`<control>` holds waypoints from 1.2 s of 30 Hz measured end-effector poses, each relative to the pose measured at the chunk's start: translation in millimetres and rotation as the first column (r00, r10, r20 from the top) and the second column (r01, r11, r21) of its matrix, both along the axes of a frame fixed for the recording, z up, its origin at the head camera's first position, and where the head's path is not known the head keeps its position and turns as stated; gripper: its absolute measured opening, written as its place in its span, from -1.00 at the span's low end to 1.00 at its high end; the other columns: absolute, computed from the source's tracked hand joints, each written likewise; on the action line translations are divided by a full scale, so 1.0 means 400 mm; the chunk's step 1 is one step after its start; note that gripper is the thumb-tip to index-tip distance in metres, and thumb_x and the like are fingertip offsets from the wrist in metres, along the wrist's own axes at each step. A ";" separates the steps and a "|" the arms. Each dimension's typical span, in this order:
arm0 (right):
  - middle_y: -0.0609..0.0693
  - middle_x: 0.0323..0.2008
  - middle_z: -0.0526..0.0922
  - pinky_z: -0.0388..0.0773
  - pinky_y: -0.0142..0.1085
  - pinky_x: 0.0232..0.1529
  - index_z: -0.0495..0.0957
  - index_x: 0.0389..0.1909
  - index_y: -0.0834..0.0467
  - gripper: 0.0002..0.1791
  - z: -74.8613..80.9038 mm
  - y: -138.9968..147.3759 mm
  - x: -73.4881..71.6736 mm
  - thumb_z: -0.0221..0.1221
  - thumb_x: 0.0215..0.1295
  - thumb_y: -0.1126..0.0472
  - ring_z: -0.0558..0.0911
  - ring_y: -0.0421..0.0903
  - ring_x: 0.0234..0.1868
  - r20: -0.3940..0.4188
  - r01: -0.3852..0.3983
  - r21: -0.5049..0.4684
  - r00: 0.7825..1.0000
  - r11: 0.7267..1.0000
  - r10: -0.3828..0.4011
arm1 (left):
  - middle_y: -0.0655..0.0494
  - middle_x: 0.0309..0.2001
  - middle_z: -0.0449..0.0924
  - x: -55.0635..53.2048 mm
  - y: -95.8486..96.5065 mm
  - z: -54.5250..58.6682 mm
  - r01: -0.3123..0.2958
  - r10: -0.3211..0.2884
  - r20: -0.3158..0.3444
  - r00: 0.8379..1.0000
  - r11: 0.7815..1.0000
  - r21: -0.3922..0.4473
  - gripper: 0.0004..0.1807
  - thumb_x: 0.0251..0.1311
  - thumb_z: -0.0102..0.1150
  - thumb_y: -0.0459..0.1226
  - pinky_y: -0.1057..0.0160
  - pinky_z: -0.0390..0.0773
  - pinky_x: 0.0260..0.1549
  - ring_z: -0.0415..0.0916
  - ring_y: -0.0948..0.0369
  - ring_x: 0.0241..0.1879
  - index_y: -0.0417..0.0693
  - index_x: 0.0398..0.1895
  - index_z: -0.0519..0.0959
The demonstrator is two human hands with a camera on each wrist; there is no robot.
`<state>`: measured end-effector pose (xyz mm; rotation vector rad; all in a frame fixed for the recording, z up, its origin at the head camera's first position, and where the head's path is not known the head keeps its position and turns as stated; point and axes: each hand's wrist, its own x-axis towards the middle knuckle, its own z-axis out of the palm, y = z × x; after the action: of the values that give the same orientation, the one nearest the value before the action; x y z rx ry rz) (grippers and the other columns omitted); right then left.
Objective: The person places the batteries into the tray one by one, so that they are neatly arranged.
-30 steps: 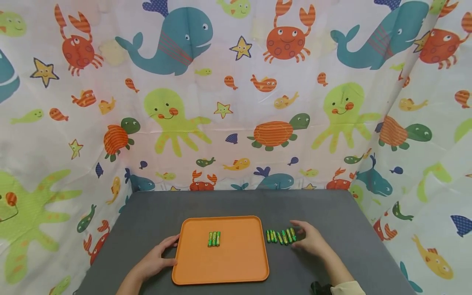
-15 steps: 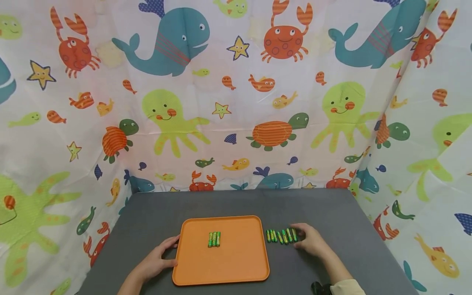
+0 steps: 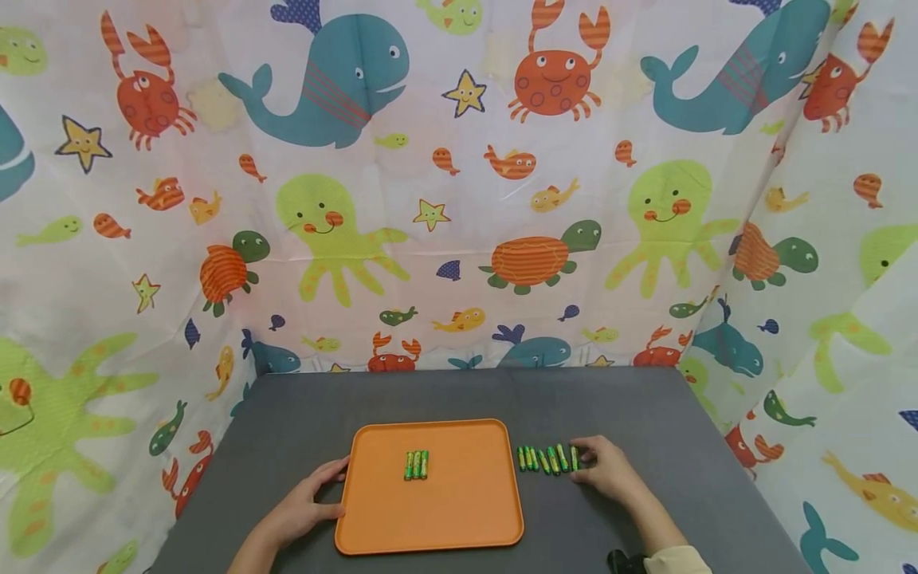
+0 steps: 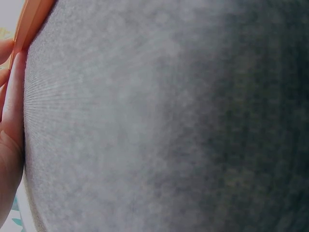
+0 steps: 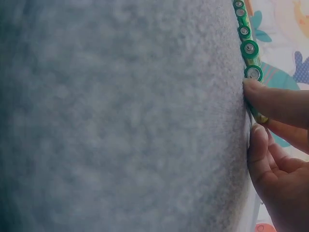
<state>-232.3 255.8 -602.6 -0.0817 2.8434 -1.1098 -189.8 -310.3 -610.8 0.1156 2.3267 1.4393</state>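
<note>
An orange tray [image 3: 445,518] lies in the middle of the dark surface, with three green batteries [image 3: 417,465] side by side on it. My left hand [image 3: 304,502] rests against the tray's left edge, fingertips and thumb touching its rim; in the left wrist view only part of that hand shows at the far left. Right of the tray stretches a row of several green batteries [image 3: 543,460]. At its right end my right hand [image 3: 608,470] pinches one battery [image 3: 574,458] between thumb and finger. The right wrist view shows the row's battery ends [image 5: 249,48] beyond the thumb.
A grey tabletop [image 3: 445,395] lies under everything. Behind it and along both sides hangs a white curtain [image 3: 445,263] printed with sea animals. A small black object [image 3: 624,561] shows beside the right sleeve [image 3: 674,560].
My right hand has shifted slightly right, and the end battery has moved with it, opening a gap to its neighbour and standing straighter. The left hand and tray stay put.
</note>
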 end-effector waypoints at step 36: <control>0.13 -0.07 0.71 0.69 -0.18 -0.17 0.57 0.23 0.24 -0.35 0.112 -0.138 0.022 0.48 0.04 0.35 0.73 0.01 -0.11 -0.052 0.042 -0.226 0.997 0.973 -0.055 | -0.14 0.52 0.18 0.011 0.010 -0.009 -0.056 0.057 0.013 0.998 0.998 -0.033 -0.04 0.05 0.47 -0.23 -0.47 0.03 0.31 0.16 -0.17 0.44 0.06 0.56 0.23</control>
<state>-223.4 200.7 -557.9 -0.0602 2.7700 -1.4600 -185.4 -306.5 -614.4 0.0306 2.3589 1.4235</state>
